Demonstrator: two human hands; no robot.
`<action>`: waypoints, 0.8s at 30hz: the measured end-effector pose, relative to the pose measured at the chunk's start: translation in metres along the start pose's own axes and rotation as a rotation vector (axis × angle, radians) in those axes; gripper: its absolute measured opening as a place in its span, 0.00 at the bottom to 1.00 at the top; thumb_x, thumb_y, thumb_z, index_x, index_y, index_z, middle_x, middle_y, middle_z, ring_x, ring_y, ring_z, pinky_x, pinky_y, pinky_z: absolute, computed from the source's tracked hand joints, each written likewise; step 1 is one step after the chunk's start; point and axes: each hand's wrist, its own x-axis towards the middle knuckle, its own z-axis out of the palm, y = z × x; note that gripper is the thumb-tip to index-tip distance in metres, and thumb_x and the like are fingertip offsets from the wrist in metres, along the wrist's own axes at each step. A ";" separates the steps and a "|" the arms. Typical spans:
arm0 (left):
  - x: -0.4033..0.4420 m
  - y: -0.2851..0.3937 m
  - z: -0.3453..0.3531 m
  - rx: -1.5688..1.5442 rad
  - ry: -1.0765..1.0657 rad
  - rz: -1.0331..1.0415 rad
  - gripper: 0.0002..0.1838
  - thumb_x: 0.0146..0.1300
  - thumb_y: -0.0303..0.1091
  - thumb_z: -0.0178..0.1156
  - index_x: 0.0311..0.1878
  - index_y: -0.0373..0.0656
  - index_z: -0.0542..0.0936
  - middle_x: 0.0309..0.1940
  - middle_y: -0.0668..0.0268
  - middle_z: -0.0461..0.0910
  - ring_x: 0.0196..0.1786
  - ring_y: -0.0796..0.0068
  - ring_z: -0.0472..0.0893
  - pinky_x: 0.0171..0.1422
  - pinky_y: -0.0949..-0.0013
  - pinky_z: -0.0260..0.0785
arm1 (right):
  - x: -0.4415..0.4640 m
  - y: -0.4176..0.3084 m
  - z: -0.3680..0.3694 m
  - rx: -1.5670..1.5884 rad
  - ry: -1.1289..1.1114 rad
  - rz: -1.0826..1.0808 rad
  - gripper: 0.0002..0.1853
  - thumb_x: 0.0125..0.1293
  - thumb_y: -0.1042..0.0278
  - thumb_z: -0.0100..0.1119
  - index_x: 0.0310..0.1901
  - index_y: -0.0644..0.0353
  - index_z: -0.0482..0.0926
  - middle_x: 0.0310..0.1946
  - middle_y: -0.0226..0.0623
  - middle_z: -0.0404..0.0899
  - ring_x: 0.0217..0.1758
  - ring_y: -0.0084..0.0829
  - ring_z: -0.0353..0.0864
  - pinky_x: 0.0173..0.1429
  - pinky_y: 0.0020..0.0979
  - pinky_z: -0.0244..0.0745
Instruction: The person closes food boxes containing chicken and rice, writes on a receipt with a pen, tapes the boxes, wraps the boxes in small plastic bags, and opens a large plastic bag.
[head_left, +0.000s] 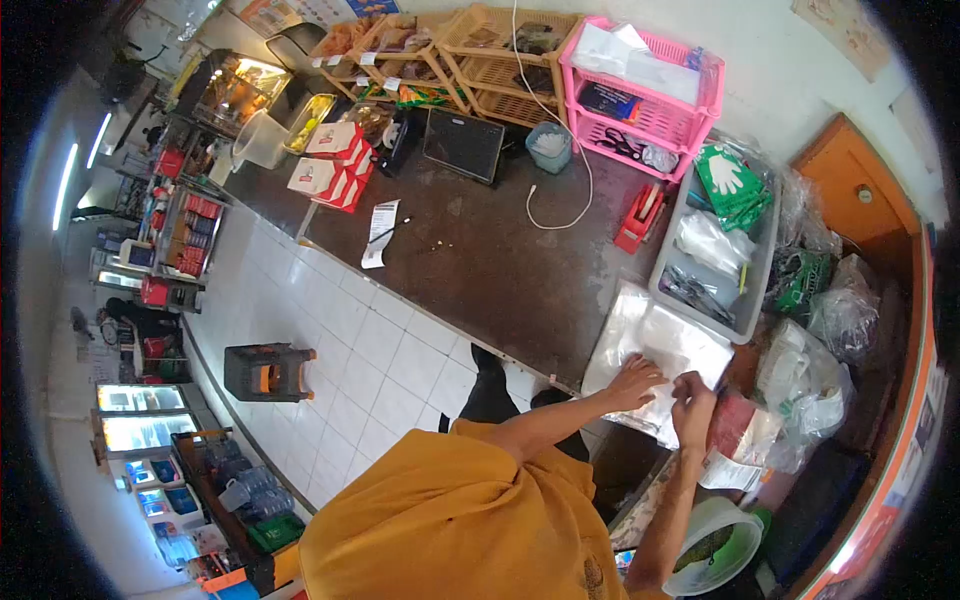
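Observation:
A stack of clear plastic sheets or bags point(690, 340) lies at the right end of the dark counter, glossy with reflections. My left hand point(635, 384) rests on this stack, palm down and fingers spread. Close beside it is my right hand point(692, 405), its fingers bent together at the stack's near right edge. Whatever is between those fingers, if anything, is too small to tell. A grey plastic bin point(658, 270) stands just beyond the stack, holding green glove packets point(735, 185) and clear bags.
On the brown counter point(470, 270) are a red tape dispenser point(640, 218), a receipt with a pen point(381, 235), red-white boxes point(330, 170) and a tablet point(463, 145). A pink rack point(640, 110) stands behind. A white bucket point(720, 550) is below my right arm; a stool point(268, 372) stands on the floor.

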 end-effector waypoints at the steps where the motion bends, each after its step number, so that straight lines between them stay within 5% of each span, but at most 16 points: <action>1: 0.002 -0.007 0.011 -0.022 0.030 -0.005 0.24 0.50 0.38 0.72 0.53 0.48 0.82 0.56 0.62 0.78 0.65 0.56 0.71 0.73 0.44 0.53 | 0.001 0.020 0.008 -0.082 -0.073 -0.062 0.05 0.64 0.83 0.53 0.36 0.66 0.79 0.26 0.50 0.83 0.30 0.37 0.86 0.36 0.35 0.78; 2: 0.004 -0.003 0.006 -0.086 0.082 -0.059 0.15 0.50 0.36 0.69 0.43 0.48 0.84 0.50 0.62 0.81 0.62 0.55 0.73 0.71 0.46 0.57 | -0.001 0.036 0.020 -0.158 -0.101 -0.085 0.05 0.61 0.82 0.55 0.36 0.67 0.82 0.30 0.53 0.85 0.34 0.43 0.88 0.38 0.37 0.79; 5: 0.005 -0.008 -0.012 -0.092 0.011 -0.017 0.13 0.49 0.33 0.69 0.39 0.46 0.84 0.46 0.61 0.82 0.59 0.55 0.76 0.68 0.49 0.61 | -0.014 0.095 0.070 -0.281 -0.025 -0.105 0.07 0.54 0.78 0.66 0.35 0.68 0.82 0.31 0.53 0.83 0.37 0.51 0.85 0.42 0.44 0.78; 6: 0.004 -0.013 -0.013 -0.206 0.089 0.034 0.16 0.54 0.33 0.67 0.49 0.47 0.84 0.55 0.55 0.80 0.60 0.48 0.75 0.70 0.46 0.61 | -0.012 0.097 0.079 -0.295 -0.018 -0.098 0.07 0.53 0.78 0.67 0.35 0.69 0.82 0.32 0.53 0.82 0.37 0.50 0.84 0.42 0.45 0.77; 9: -0.002 -0.023 -0.016 -0.197 0.000 0.030 0.20 0.55 0.31 0.68 0.53 0.48 0.83 0.55 0.56 0.80 0.60 0.48 0.75 0.69 0.47 0.62 | -0.011 0.098 0.089 -0.276 -0.037 -0.079 0.08 0.51 0.76 0.70 0.33 0.68 0.83 0.32 0.53 0.81 0.36 0.51 0.82 0.42 0.46 0.76; 14: 0.000 -0.007 -0.018 -0.316 0.135 -0.021 0.18 0.53 0.29 0.69 0.49 0.46 0.80 0.47 0.59 0.80 0.57 0.52 0.76 0.66 0.46 0.62 | -0.007 0.113 0.083 -0.237 -0.121 -0.016 0.05 0.52 0.73 0.70 0.29 0.64 0.84 0.31 0.50 0.80 0.36 0.53 0.80 0.43 0.46 0.74; 19: -0.005 -0.025 0.007 -0.106 0.289 0.035 0.22 0.50 0.31 0.68 0.51 0.47 0.77 0.49 0.59 0.78 0.58 0.54 0.75 0.69 0.49 0.61 | 0.006 0.017 0.036 -0.155 -0.021 -0.222 0.03 0.57 0.79 0.65 0.34 0.67 0.83 0.25 0.50 0.78 0.29 0.46 0.79 0.37 0.39 0.73; 21: 0.000 -0.020 -0.003 -0.130 0.146 -0.098 0.22 0.47 0.29 0.67 0.50 0.44 0.79 0.49 0.57 0.79 0.60 0.54 0.74 0.70 0.50 0.60 | 0.002 -0.039 0.002 -0.121 0.015 -0.257 0.02 0.58 0.80 0.63 0.33 0.68 0.82 0.25 0.50 0.77 0.28 0.47 0.78 0.37 0.38 0.73; 23: 0.006 -0.031 0.017 -0.127 0.135 -0.109 0.23 0.44 0.27 0.66 0.48 0.43 0.80 0.49 0.57 0.79 0.61 0.53 0.74 0.70 0.51 0.61 | -0.011 -0.081 -0.050 -0.127 0.149 -0.340 0.02 0.59 0.80 0.63 0.34 0.69 0.80 0.26 0.43 0.79 0.30 0.40 0.79 0.37 0.38 0.72; 24: 0.005 -0.035 0.033 -0.046 0.304 -0.054 0.21 0.41 0.27 0.66 0.45 0.43 0.81 0.49 0.56 0.80 0.60 0.52 0.74 0.69 0.51 0.62 | -0.018 -0.088 -0.073 0.132 0.251 -0.176 0.03 0.62 0.78 0.61 0.35 0.68 0.79 0.27 0.38 0.79 0.31 0.35 0.78 0.37 0.36 0.71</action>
